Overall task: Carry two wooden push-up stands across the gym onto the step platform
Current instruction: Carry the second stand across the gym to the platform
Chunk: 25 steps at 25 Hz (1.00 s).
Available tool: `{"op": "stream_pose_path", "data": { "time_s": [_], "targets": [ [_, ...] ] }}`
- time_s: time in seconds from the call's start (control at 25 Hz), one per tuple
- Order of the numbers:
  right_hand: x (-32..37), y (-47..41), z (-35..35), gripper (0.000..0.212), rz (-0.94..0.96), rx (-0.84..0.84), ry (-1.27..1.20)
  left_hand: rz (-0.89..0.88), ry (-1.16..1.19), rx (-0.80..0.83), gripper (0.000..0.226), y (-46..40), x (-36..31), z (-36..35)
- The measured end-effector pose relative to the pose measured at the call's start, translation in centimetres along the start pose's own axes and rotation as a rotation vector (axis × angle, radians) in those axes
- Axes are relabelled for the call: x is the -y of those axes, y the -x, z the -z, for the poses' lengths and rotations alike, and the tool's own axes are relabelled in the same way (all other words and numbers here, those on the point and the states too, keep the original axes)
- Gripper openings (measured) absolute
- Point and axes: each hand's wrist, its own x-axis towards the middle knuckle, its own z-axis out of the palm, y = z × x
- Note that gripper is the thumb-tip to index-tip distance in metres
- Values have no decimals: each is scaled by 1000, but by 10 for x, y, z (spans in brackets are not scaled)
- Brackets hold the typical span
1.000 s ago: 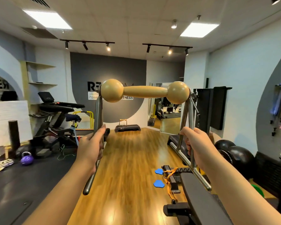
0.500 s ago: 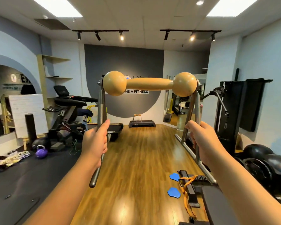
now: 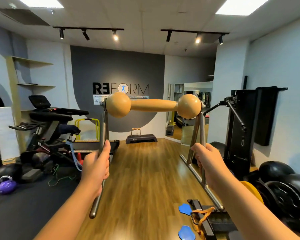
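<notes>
I hold a push-up stand (image 3: 153, 105) up in front of me: a wooden bar with two round knobs on grey metal legs. My left hand (image 3: 96, 166) grips the left leg and my right hand (image 3: 208, 162) grips the right leg. Far ahead by the grey wall lies the dark step platform (image 3: 146, 138). A second wooden push-up stand (image 3: 136, 130) stands upright on its left part.
A wooden floor strip (image 3: 145, 170) runs ahead to the platform. A treadmill (image 3: 93, 143), an exercise bike (image 3: 47, 135) and a purple kettlebell (image 3: 6, 186) stand left. A black rack (image 3: 239, 127), dark balls (image 3: 275, 170), a weight plate (image 3: 284, 198) and blue discs (image 3: 184, 208) lie right.
The view has moved forward along the wooden floor, so the platform and wall look nearer. The stand has sunk lower in view. Both hands keep the same grip.
</notes>
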Motion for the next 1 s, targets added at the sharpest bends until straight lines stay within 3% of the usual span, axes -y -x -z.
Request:
{"op": "stream_pose_path", "data": {
  "time_s": [0.44, 1.0],
  "targets": [
    [-50, -283, -123, 14, 3, -49, 9, -27, -19, 79, 55, -292, 96, -82],
    [-108, -732, -261, 15, 21, 120, -49, -45, -99, -91, 54, -678, 239, -243]
  ]
}}
